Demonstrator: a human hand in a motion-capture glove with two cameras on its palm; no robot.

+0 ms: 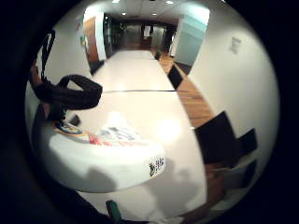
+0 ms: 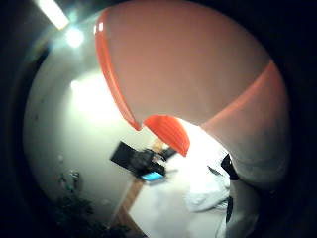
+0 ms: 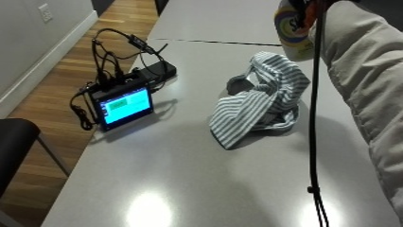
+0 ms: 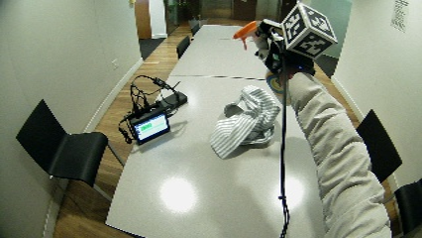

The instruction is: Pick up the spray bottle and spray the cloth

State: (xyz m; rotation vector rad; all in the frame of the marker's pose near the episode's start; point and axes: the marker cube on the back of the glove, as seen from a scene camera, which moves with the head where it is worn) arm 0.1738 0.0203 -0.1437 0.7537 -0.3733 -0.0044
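While the hand holds the spray bottle aloft, the cloth lies below.

Office meeting room. Long grey table runs up the frame centre, black chairs along both sides, white walls, wood floor. Recessed ceiling lights at frame top, doors at the far end.

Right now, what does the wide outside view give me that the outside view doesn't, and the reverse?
Only the wide outside view shows the spray bottle's orange nozzle and the gloved right hand gripping the spray bottle above the table. Only the outside view shows the bottle's label close up. Both show the striped cloth crumpled on the table and the small screen beside it.
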